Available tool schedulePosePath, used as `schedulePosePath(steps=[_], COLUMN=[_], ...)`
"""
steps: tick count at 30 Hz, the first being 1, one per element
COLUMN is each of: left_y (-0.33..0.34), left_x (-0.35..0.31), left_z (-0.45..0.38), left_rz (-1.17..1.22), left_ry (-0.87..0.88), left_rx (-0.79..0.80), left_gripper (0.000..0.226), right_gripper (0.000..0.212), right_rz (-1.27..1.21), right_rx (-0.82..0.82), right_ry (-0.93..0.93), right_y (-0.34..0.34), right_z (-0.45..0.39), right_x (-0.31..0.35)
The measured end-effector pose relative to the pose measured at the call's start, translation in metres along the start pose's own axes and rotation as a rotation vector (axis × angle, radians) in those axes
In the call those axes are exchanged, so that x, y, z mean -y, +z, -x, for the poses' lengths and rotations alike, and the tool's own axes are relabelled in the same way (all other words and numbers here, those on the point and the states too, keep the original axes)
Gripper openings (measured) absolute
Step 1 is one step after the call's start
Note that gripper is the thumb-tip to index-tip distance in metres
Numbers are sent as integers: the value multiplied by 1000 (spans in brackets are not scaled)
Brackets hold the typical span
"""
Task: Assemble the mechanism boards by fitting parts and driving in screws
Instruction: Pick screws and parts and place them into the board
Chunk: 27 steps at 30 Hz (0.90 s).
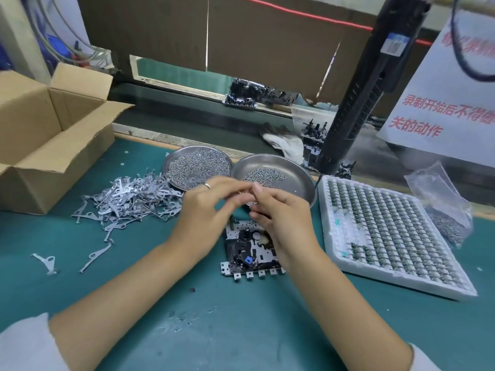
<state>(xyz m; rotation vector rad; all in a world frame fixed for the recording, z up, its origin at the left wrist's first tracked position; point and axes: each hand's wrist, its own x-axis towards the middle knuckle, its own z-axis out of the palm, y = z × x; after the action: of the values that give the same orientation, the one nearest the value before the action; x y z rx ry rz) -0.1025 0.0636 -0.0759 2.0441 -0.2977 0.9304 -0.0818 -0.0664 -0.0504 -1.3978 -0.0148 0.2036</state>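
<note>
Above mechanism board [250, 253]: left hand [203, 210] and right hand [281, 215] fingertips meet, pinching small blurred part.

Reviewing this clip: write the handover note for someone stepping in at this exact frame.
Left hand and right hand meet above the mechanism board, fingertips pinching something small, too blurred to name.
Board lies flat on the green mat, some parts already fitted.
Two screw dishes, left and right, sit behind the hands; metal levers are piled left, the foam parts tray right.
The screwdriver hangs unused.
Left: fit the pinched piece, drive screws.
</note>
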Motion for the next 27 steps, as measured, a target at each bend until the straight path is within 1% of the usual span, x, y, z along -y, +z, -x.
schedulePosePath(steps=[3,5,9,12,16,17,19,20,21,22,24,25,27], left_y=[7,6,8,8,5,5,6,6,6,7,7,7,7], left_x=[-5,-5,-8,-9,-6,-6,-8,-9,-8,-7,-5,-4,-5], left_z=[9,10,15,16,14,13,12,12,12,12,13,13,14], left_rz=[78,82,-15,3,7,11,47,77,108,127,149,162,176], left_ry=[-43,-45,51,26,17,1,-87,-150,-213,-270,-362,-389,-402], left_rx=[-73,-99,-33,-10,-48,-56,-77,-85,-92,-101,-123,-134,-145], left_gripper=[20,19,21,24,13,11,7,5,6,11,17,18,22], right_gripper=[15,13,11,12,20,22,18,14,15,22,32,33,29], right_rz=[0,33,148,191,321,364,548,687,844,996,1233,1315,1394], right_rx=[80,113,96,85,193,181,77,36,28,53,126,145,157], right_ry=[67,61,-3,-10,-33,-65,-205,-269,-297,-283,-184,-148,-145], right_y=[-8,-13,-18,-20,-22,-24,-30,-33,-36,-38,-41,-41,-39], right_z=[2,3,2,0,-2,-5,-17,-24,-31,-38,-50,-54,-61], right_x=[2,4,10,9,10,11,13,14,15,15,15,15,16])
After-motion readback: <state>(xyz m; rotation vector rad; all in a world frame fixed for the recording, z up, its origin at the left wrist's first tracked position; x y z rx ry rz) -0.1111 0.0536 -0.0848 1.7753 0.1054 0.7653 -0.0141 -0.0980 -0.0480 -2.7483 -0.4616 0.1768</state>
